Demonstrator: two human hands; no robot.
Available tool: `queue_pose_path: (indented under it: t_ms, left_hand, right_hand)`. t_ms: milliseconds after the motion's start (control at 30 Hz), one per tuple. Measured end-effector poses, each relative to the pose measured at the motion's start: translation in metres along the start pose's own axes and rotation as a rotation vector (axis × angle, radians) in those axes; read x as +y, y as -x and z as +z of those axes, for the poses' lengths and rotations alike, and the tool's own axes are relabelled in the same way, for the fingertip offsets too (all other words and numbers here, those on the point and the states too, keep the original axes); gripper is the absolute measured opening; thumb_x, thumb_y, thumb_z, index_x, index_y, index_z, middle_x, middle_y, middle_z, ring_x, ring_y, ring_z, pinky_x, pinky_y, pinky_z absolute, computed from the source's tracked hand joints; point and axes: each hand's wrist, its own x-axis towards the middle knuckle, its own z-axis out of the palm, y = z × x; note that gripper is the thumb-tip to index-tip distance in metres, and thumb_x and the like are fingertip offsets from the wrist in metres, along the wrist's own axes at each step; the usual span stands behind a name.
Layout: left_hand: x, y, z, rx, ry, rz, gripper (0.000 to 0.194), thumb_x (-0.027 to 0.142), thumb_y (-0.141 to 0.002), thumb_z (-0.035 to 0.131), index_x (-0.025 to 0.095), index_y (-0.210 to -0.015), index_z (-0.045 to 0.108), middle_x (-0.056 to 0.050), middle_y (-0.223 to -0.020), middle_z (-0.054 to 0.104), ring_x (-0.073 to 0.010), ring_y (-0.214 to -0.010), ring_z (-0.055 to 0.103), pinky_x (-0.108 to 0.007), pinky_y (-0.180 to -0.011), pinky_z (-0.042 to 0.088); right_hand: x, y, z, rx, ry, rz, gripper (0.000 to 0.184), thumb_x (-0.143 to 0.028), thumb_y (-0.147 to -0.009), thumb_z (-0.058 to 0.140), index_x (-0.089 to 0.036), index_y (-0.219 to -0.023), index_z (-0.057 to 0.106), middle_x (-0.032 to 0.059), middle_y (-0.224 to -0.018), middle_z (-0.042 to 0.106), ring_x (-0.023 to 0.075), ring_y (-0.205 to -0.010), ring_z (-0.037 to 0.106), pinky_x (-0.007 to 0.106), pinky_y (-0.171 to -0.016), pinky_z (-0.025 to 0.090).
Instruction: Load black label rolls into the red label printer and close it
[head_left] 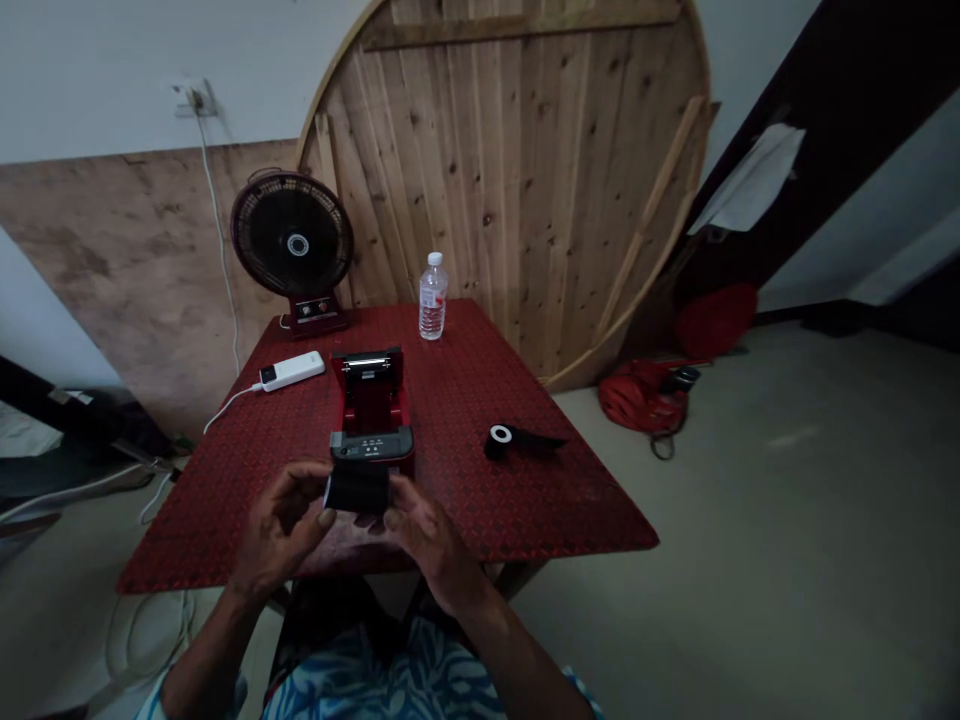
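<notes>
Between my two hands, just above the table's near edge, is a roll of black ribbon (358, 491). My left hand (281, 530) grips its left end between thumb and fingers. Its right end is pinched by my right hand (433, 540). Right behind the roll stands a small red and black printer (373, 443), its lid raised and its inside facing up; the roll and my fingers hide part of its front. To the right lies another black ribbon roll (498, 441) with a white core and a loose tail stretched out rightward.
On the red patterned table (480, 375) are a white power bank (294, 371) with a cable, a water bottle (432, 302) and a fan (292, 245). A round wooden board (510, 180) leans on the wall behind. A red bag (641, 397) lies on the floor at right.
</notes>
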Motion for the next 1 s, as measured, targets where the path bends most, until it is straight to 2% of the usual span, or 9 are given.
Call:
queue_pose_path:
  t_ms: [100,200,367,467,567,700,833,1000]
  left_hand:
    - [0.000,0.007,0.007,-0.059,-0.009,-0.073,0.030,0.035,-0.070,0.071,0.018,-0.092,0.060,-0.009,-0.089,0.070,-0.0213,-0.083,0.067,-0.029,-0.075,0.052]
    - [-0.003,0.012,0.011,-0.070,-0.017,-0.151,0.036,0.043,-0.069,0.070,0.019,-0.094,0.059,-0.009,-0.090,0.070,-0.0235,-0.085,0.067,-0.031,-0.076,0.052]
    - [-0.002,0.013,0.013,-0.110,0.012,-0.242,0.042,0.046,-0.069,0.069,0.018,-0.099,0.059,-0.011,-0.092,0.070,-0.0252,-0.085,0.067,-0.033,-0.075,0.053]
    - [0.003,0.009,0.012,-0.209,0.038,-0.249,0.046,0.041,-0.068,0.071,0.018,-0.106,0.060,-0.012,-0.097,0.070,-0.0262,-0.089,0.066,-0.035,-0.079,0.052]
    - [0.006,0.007,0.010,-0.273,0.004,-0.231,0.039,0.039,-0.070,0.069,0.018,-0.103,0.064,-0.011,-0.102,0.069,-0.0263,-0.093,0.065,-0.036,-0.081,0.052]
    - [0.007,0.011,0.011,-0.211,-0.112,-0.121,0.028,0.036,-0.072,0.068,0.020,-0.096,0.067,-0.010,-0.105,0.067,-0.0259,-0.097,0.063,-0.035,-0.083,0.050]
    - [0.007,0.016,0.011,-0.195,-0.147,-0.091,0.027,0.033,-0.075,0.065,0.022,-0.099,0.067,-0.008,-0.097,0.069,-0.0233,-0.088,0.065,-0.033,-0.078,0.052]
    - [0.009,0.019,0.005,-0.240,-0.163,-0.067,0.027,0.031,-0.070,0.070,0.024,-0.096,0.068,-0.007,-0.097,0.069,-0.0238,-0.086,0.065,-0.032,-0.073,0.052]
  right_hand:
    - [-0.002,-0.001,0.000,0.039,-0.054,-0.015,0.041,-0.046,-0.083,0.059,-0.020,-0.114,0.057,0.0053,-0.112,0.064,0.0196,-0.105,0.060,0.034,-0.096,0.045]
    - [0.000,0.005,0.000,0.079,0.013,-0.014,0.038,-0.039,-0.083,0.062,-0.021,-0.116,0.057,0.0045,-0.110,0.066,0.0189,-0.102,0.061,0.034,-0.095,0.046]
    - [0.007,0.011,-0.002,0.148,0.251,-0.114,0.033,-0.035,-0.088,0.055,-0.021,-0.118,0.059,0.0059,-0.111,0.064,0.0192,-0.105,0.060,0.033,-0.094,0.047]
    - [0.008,0.012,-0.004,0.171,0.423,-0.164,0.027,-0.036,-0.088,0.053,-0.020,-0.109,0.062,0.0065,-0.102,0.065,0.0197,-0.098,0.061,0.033,-0.089,0.049]
    - [0.005,0.014,-0.005,0.213,0.589,-0.175,0.022,-0.035,-0.089,0.051,-0.020,-0.097,0.064,0.0058,-0.091,0.065,0.0194,-0.088,0.062,0.033,-0.083,0.050]
    - [0.002,0.017,-0.004,0.182,0.671,-0.223,0.019,-0.033,-0.089,0.050,-0.021,-0.094,0.064,0.0043,-0.085,0.066,0.0173,-0.080,0.063,0.028,-0.074,0.050]
    - [0.000,0.019,-0.005,0.136,0.737,-0.278,0.020,-0.032,-0.089,0.051,-0.020,-0.085,0.066,0.0040,-0.074,0.067,0.0164,-0.070,0.063,0.026,-0.066,0.050]
    - [-0.004,0.015,-0.005,0.002,0.692,-0.374,0.022,-0.029,-0.092,0.046,-0.022,-0.096,0.066,0.0052,-0.090,0.069,0.0176,-0.085,0.065,0.027,-0.074,0.050]
